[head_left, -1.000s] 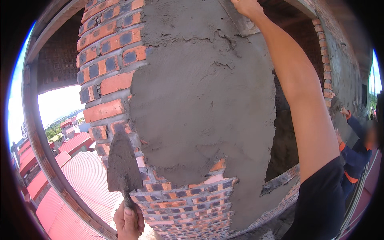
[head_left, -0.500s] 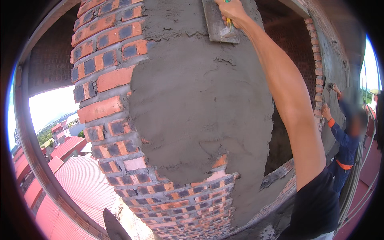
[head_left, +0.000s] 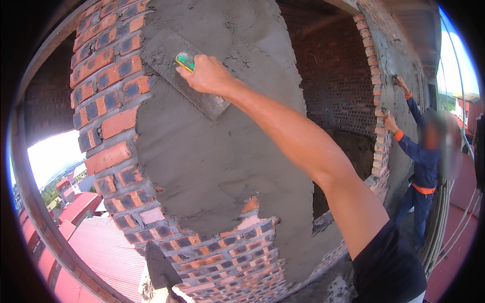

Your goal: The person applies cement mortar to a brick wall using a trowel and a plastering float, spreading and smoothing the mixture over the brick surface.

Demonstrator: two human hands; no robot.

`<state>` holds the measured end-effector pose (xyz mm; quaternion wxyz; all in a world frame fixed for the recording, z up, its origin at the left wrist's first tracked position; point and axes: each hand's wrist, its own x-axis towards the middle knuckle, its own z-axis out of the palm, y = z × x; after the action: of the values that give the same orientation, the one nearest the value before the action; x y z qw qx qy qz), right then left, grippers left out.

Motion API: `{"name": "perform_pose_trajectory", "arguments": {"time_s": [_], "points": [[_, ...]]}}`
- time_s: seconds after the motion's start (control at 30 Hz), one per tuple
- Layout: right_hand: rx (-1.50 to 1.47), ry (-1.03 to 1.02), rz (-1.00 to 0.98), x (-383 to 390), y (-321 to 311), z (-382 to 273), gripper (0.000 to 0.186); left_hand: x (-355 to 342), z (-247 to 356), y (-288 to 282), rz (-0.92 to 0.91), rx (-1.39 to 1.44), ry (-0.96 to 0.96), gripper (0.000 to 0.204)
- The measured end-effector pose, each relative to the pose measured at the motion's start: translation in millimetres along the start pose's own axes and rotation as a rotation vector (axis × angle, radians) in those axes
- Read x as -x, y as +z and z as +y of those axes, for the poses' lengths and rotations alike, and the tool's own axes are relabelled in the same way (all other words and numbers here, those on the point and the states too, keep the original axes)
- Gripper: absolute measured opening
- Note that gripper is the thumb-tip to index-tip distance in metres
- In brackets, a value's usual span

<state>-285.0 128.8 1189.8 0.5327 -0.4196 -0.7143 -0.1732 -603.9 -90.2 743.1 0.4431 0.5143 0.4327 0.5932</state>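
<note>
Head view: at eleven o'clock the right hand (head_left: 208, 74) is grasping a grey rectangular metal float (head_left: 169, 63), apparently to press it flat on grey mortar (head_left: 212, 166), a tapering grey trowel (head_left: 160, 268) showing at seven, left hand unseen.

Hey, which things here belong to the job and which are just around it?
Part of the job: flat float in the right hand; tapered trowel; grey mortar; brick wall.

Just around it: pale cables or pipes; corrugated roof.

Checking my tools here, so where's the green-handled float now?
In the head view, the float is at upper left, in your right hand, over the grey mortar beside the bare bricks.
</note>
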Motion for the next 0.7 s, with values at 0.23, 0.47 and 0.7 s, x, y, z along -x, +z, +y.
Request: {"name": "perform_pose_trajectory", "arguments": {"time_s": [0.23, 0.47, 0.7], "points": [[0.169, -0.157, -0.193, 145, 37, 66, 0.051, -1, -29, 48, -0.133, 0.054, -0.048, 0.036], [0.195, 0.143, -0.518, 452, -10, 192, 0.048, 63, -91, 128, -0.303, -0.091, -0.44, 0.048], [-0.221, 0.808, -0.779, 696, -161, 238, 0.048, 112, -190, 358, -0.848, 0.131, -0.933, 0.054]]}}
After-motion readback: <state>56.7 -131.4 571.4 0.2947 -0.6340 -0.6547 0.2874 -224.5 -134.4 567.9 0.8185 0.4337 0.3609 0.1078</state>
